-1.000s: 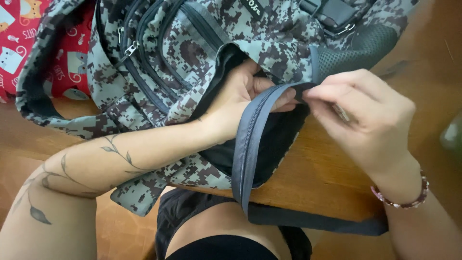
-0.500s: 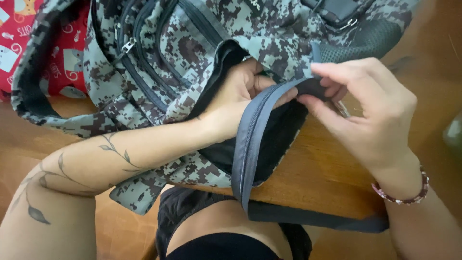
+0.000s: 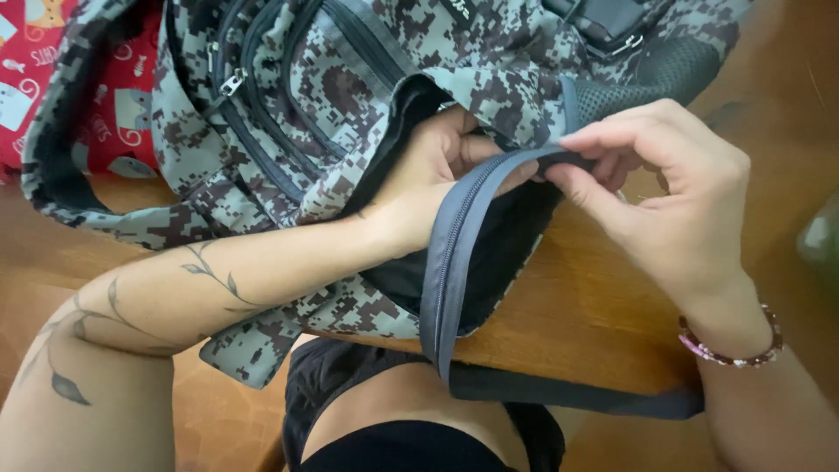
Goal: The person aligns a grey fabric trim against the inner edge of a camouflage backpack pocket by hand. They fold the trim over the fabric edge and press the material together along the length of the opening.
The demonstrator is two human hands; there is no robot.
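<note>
Backpack: your camouflage backpack in grey and brown lies on the wooden table, its lower edge hanging over the table's near side toward your lap.
Opening: the main compartment gapes toward you, dark lining showing inside, and its grey zipper band loops out from the mouth and falls past the table edge.
Left hand: your left hand reaches into the opening with the wrist at the rim; the fingers curl around the upper end of the zipper band, so it is closed on that band.
Right hand: your right hand pinches the same band just beside the left hand, thumb and forefinger narrow and pressed on the fabric, the other fingers arched above.
Wrist: a beaded bracelet sits on your right wrist.
Strap: a mesh-padded shoulder strap lies just behind your right hand's fingers.
Surroundings: a red patterned cloth lies at the far left, partly under the backpack.
</note>
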